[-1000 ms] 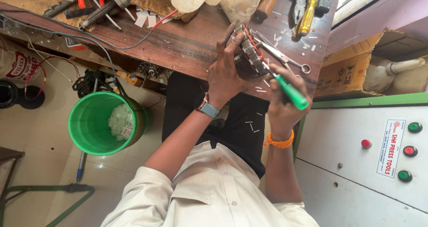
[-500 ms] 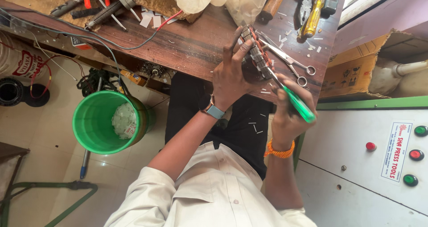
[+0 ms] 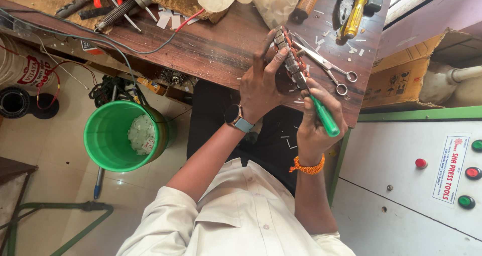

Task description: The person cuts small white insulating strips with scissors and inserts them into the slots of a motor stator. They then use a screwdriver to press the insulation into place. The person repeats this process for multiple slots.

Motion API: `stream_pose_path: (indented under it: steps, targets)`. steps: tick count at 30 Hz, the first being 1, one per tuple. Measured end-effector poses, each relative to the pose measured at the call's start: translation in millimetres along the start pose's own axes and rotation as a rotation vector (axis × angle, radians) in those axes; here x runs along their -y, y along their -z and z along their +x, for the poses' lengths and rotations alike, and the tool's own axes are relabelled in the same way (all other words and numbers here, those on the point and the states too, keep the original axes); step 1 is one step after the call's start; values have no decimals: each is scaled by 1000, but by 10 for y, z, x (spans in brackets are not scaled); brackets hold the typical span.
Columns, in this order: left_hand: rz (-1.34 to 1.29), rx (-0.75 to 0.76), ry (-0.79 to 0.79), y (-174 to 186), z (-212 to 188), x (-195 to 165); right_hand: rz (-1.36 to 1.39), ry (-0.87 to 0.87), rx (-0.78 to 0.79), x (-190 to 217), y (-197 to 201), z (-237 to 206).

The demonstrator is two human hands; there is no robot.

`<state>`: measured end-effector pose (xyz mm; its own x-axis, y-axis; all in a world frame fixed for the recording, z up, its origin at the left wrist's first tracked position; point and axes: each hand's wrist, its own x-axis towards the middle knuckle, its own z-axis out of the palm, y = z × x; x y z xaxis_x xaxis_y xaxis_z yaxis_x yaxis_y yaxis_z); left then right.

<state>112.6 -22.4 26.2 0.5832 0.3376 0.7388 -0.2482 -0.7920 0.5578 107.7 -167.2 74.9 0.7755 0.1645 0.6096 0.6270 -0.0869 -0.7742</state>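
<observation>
My left hand (image 3: 261, 87), with a watch on its wrist, grips a round metal motor core (image 3: 289, 60) with copper windings and steadies it on edge at the front of the wooden bench (image 3: 211, 40). My right hand (image 3: 321, 120), with an orange thread band on its wrist, holds a green-handled screwdriver (image 3: 324, 116) whose tip points up into the lower edge of the core. Both hands are close together over the bench's near edge.
Scissors (image 3: 329, 67) lie just right of the core, with a yellow-handled screwdriver (image 3: 354, 15) behind them. Pliers and other tools lie at the back left. A green bucket (image 3: 123, 135) stands on the floor to the left. A white machine cabinet with coloured buttons (image 3: 422, 163) is at the right.
The view has shifted slightly. My right hand with the green screwdriver has moved a little along the core's lower edge; my left hand keeps its grip.
</observation>
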Motion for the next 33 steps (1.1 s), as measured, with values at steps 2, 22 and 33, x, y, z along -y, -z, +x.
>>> stream_pose_path:
  steps: [2,22,33]
  targets:
    - [-3,-4,-14,-6,-9,9,26,-25,31,26,56,90]
    - [74,14,146,90,-11,-59,643,-466,-347,-205,180,248]
    - [-245,69,80,71,94,153,65,-87,-185,-751,530,-74]
